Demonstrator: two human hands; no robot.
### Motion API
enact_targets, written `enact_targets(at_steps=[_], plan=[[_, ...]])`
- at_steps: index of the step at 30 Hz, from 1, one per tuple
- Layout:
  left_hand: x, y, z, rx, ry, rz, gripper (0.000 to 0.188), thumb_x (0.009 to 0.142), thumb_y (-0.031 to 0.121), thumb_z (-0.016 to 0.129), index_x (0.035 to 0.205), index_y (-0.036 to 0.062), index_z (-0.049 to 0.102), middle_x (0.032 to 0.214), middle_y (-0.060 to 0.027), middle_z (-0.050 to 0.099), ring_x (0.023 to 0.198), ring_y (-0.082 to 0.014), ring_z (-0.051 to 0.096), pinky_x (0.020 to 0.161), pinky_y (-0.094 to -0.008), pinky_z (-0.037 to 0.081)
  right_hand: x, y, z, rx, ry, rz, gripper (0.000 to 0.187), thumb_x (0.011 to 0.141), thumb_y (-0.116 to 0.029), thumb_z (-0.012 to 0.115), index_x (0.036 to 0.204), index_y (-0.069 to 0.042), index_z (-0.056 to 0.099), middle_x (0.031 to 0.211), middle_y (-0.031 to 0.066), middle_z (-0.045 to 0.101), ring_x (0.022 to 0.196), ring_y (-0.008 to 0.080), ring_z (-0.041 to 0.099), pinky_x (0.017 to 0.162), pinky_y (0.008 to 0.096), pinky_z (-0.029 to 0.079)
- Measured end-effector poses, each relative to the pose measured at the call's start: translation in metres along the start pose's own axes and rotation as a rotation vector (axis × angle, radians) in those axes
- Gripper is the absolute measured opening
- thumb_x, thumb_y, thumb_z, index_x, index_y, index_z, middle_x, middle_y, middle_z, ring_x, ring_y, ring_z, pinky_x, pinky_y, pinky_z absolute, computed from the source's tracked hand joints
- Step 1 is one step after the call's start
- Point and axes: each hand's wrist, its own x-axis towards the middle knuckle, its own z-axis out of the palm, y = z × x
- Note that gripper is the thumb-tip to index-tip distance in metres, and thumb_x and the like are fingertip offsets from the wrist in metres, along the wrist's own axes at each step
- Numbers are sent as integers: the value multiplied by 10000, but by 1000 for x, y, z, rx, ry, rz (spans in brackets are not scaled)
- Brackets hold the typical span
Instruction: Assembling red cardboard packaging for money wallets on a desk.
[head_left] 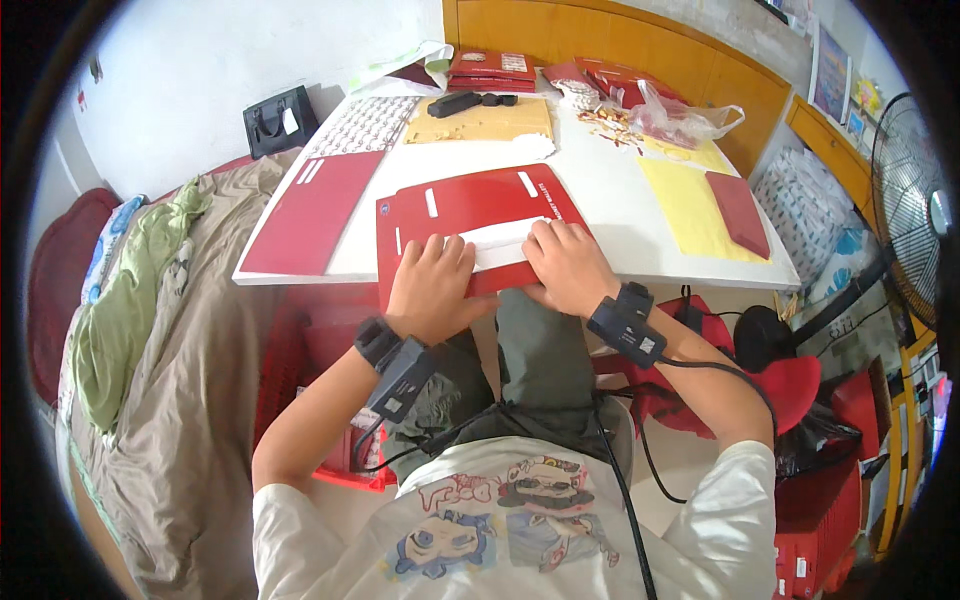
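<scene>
Head view: at the left, a brown cloth (205,350) hides whatever it is draped over, its outer part lost in the dark lens rim. The white counter (605,175) spans the middle, part of its near edge covered by a red card sheet and both forearms. At the right, the rim also crops the fan (912,205).

The red card sheet (480,200) lies at the near edge of the counter and overhangs it, its lower part masked by the hands. To its right, a maroon card (738,215) covers part of a yellow sheet (675,205). Farther back, a crumpled clear bag (680,122) is see-through, its contents hard to make out.

Both hands have their fingers bent and close together on the sheet, left hand (432,285) and right hand (572,265) apart; whether the thumbs pinch it from below cannot be told. Between them shows a white strip (500,248), its ends partly under the fingers.
</scene>
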Motion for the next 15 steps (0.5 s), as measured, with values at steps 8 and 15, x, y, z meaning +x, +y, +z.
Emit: enact_targets(at_steps=[8,15], plan=[[-13,12,-34,-355,-190,215,758,777,601,600,1178,-40,543,1082,-182,514,1064,-330,479,927,-423,379,2,21,-25,495,-231,-2,714,851,-609,493,1162,32,544,1246,220,489,1154,370,464,980,431,363],[11,27,-19,-746,-82,544,553,897,411,549,1266,4,488,1335,-226,416,1231,-373,417,1027,-438,364,39,18,4,470,-217,115,605,884,-511,499,1204,0,545,1229,199,550,1160,328,499,994,426,363]])
